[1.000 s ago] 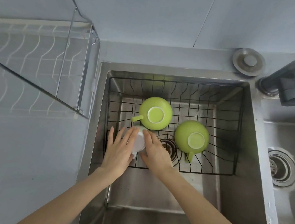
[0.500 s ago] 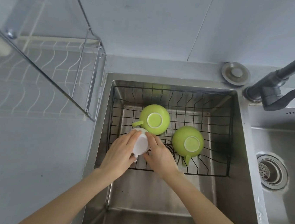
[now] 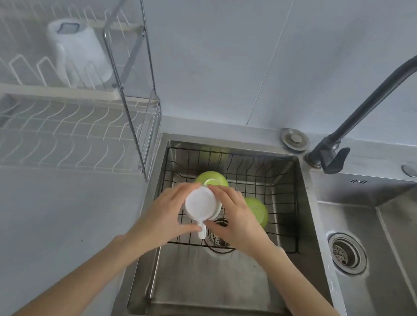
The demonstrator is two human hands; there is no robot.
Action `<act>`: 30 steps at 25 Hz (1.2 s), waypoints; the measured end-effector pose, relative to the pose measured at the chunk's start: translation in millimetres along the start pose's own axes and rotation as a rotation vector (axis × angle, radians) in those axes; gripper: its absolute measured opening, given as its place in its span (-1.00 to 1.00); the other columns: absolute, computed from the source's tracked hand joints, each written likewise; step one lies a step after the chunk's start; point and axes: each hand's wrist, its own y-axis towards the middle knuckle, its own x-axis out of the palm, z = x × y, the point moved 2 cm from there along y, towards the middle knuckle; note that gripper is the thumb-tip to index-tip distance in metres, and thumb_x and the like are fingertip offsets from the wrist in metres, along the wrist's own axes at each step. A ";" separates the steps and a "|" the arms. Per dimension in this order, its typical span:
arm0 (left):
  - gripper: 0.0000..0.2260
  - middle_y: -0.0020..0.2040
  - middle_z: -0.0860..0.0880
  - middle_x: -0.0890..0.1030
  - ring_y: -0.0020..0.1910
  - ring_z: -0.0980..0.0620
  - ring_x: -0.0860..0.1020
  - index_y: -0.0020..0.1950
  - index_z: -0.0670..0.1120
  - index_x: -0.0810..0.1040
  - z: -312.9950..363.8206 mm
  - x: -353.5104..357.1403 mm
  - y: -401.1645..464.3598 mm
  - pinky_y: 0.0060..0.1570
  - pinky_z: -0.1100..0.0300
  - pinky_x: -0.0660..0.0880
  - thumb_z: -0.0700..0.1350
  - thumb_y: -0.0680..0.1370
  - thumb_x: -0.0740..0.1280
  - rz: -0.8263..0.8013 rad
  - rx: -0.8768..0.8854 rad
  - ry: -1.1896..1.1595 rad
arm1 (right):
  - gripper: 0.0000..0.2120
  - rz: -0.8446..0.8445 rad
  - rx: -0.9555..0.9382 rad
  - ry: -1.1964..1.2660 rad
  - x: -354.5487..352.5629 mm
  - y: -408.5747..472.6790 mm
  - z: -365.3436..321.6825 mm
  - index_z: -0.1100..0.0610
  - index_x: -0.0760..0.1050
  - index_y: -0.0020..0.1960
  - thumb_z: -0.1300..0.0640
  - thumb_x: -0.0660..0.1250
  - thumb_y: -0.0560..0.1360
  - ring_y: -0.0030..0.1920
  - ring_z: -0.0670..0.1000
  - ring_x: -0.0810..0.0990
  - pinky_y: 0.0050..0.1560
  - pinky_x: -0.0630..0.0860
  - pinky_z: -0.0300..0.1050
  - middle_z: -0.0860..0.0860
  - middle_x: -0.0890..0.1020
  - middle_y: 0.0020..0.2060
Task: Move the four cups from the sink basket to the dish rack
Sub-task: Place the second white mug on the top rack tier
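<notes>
White cup (image 3: 201, 203): upside down, base facing the camera, handle pointing toward the person; held above the sink basket, between both hands.
Left hand (image 3: 163, 216): grip closed around the left side of the white cup, fingers (image 3: 185, 187) curled over its far edge, thumb near the handle.
Right hand (image 3: 238, 219): grip closed on the right side of the same cup, fingertips touching its rim by the base.
Sink basket (image 3: 289, 193): black wire, sitting in the left basin of the steel sink (image 3: 213, 288); drain visible through the wires just below the hands.
Green cup, near (image 3: 258, 213): inverted in the basket, partly hidden behind the right hand.
Green cup, far (image 3: 211, 179): inverted in the basket, just behind the white cup; handle not visible.
Faucet (image 3: 363, 108): dark, arching up to the right from the ledge between the two basins.
Dish rack (image 3: 57, 127): white wire with a metal frame, on the surface left of the sink.
White mug in rack (image 3: 78, 49): upside down on the upper tier, tilted, handle toward the left.
</notes>
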 end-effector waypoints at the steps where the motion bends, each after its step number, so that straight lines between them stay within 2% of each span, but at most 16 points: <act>1: -0.27 0.35 0.09 0.35 0.32 0.05 0.35 0.40 0.05 0.21 5.0 -8.5 -6.4 0.30 0.16 0.30 0.01 0.32 0.49 0.021 0.022 -0.013 | -0.39 0.027 -0.020 -0.006 -6.0 -4.5 -9.3 0.13 0.31 0.36 0.11 0.44 0.36 0.20 0.13 0.41 0.13 0.47 -0.04 0.07 0.45 0.27; 3: -0.25 0.25 0.18 0.36 0.26 0.06 0.40 0.39 0.06 0.24 12.2 -24.0 -15.9 0.30 0.11 0.36 0.04 0.27 0.52 0.057 0.052 -0.054 | -0.38 0.069 -0.037 -0.008 -17.7 -10.3 -26.7 0.12 0.32 0.36 0.09 0.45 0.36 0.20 0.05 0.40 0.13 0.35 -0.22 0.02 0.45 0.26; 5: -0.21 0.16 0.31 0.35 0.21 0.09 0.42 0.36 0.10 0.28 18.8 -39.9 -24.8 0.26 0.10 0.40 0.11 0.21 0.54 0.097 0.080 -0.098 | -0.38 0.091 -0.050 0.015 -29.2 -14.4 -46.4 0.08 0.30 0.37 0.07 0.43 0.37 0.18 -0.04 0.36 0.15 0.25 -0.29 -0.09 0.42 0.23; 7: -0.24 0.11 0.40 0.32 0.18 0.13 0.43 0.30 0.18 0.29 23.6 -56.0 -34.4 0.23 0.18 0.40 0.23 0.15 0.47 0.143 0.117 -0.158 | -0.38 0.104 -0.079 0.033 -38.1 -16.8 -66.7 0.07 0.29 0.38 0.00 0.40 0.38 0.18 -0.09 0.37 0.19 0.29 -0.26 -0.18 0.36 0.19; 9: -0.32 0.12 0.39 0.35 0.17 0.20 0.42 0.20 0.29 0.28 27.7 -73.2 -44.5 0.19 0.36 0.37 0.25 0.13 0.42 0.171 0.127 -0.256 | -0.37 0.114 -0.101 0.057 -45.5 -16.5 -86.8 0.06 0.29 0.38 -0.06 0.36 0.36 0.19 -0.08 0.44 0.24 0.38 -0.23 -0.16 0.40 0.18; 11: -0.39 0.11 0.36 0.42 0.15 0.35 0.42 0.11 0.35 0.30 30.2 -92.9 -54.7 0.09 0.53 0.39 0.21 0.11 0.43 0.186 0.121 -0.376 | -0.39 0.132 -0.087 0.140 -51.1 -14.4 -107.9 0.03 0.33 0.36 -0.05 0.39 0.35 0.14 -0.12 0.51 0.21 0.44 -0.34 -0.10 0.48 0.14; 14: -0.44 0.10 0.33 0.47 0.09 0.47 0.43 0.06 0.35 0.35 29.1 -121.5 -68.9 -0.01 0.55 0.46 0.16 0.12 0.45 0.189 0.135 -0.504 | -0.45 0.159 -0.069 0.293 -52.5 -10.4 -138.9 0.01 0.38 0.32 0.03 0.40 0.35 0.08 -0.17 0.53 0.16 0.47 -0.43 -0.08 0.52 0.05; 17: -0.43 0.17 0.28 0.47 0.12 0.45 0.43 0.14 0.32 0.35 20.9 -146.1 -82.0 -0.02 0.55 0.46 0.14 0.17 0.43 0.165 0.183 -0.514 | -0.52 0.180 -0.077 0.351 -46.2 -6.0 -164.9 0.01 0.38 0.31 0.12 0.40 0.42 0.11 -0.17 0.52 0.16 0.48 -0.40 0.01 0.53 0.12; 21: -0.41 0.21 0.28 0.43 0.15 0.42 0.42 0.19 0.32 0.30 3.9 -172.0 -95.3 0.02 0.56 0.44 0.05 0.24 0.44 0.169 0.212 -0.481 | -0.56 0.202 -0.103 0.333 -35.6 3.3 -197.1 -0.02 0.38 0.29 0.12 0.37 0.44 0.03 -0.33 0.51 0.00 0.45 -0.57 -0.05 0.52 0.10; 24: -0.44 0.19 0.27 0.44 0.09 0.47 0.42 0.18 0.32 0.30 -6.7 -190.3 -100.5 -0.02 0.58 0.43 -0.06 0.29 0.42 0.211 0.229 -0.472 | -0.55 0.230 -0.124 0.282 -28.8 13.3 -218.6 0.03 0.38 0.31 0.12 0.37 0.44 0.05 -0.20 0.53 -0.02 0.46 -0.56 -0.03 0.51 0.09; 28: -0.42 0.18 0.27 0.45 0.08 0.48 0.42 0.23 0.23 0.32 -19.0 -222.5 -105.9 -0.04 0.59 0.43 -0.05 0.27 0.42 0.233 0.253 -0.404 | -0.52 0.218 -0.163 0.230 -27.3 30.5 -246.9 0.08 0.38 0.31 0.13 0.39 0.43 0.02 -0.16 0.53 0.03 0.48 -0.50 -0.02 0.51 0.06; 30: -0.43 0.18 0.25 0.45 0.08 0.48 0.41 0.20 0.25 0.32 -23.1 -242.5 -106.1 -0.04 0.60 0.42 -0.05 0.26 0.43 0.239 0.268 -0.356 | -0.50 0.195 -0.185 0.158 -30.9 41.6 -263.4 0.10 0.36 0.33 0.13 0.40 0.42 0.03 -0.13 0.52 0.02 0.48 -0.48 -0.06 0.50 0.06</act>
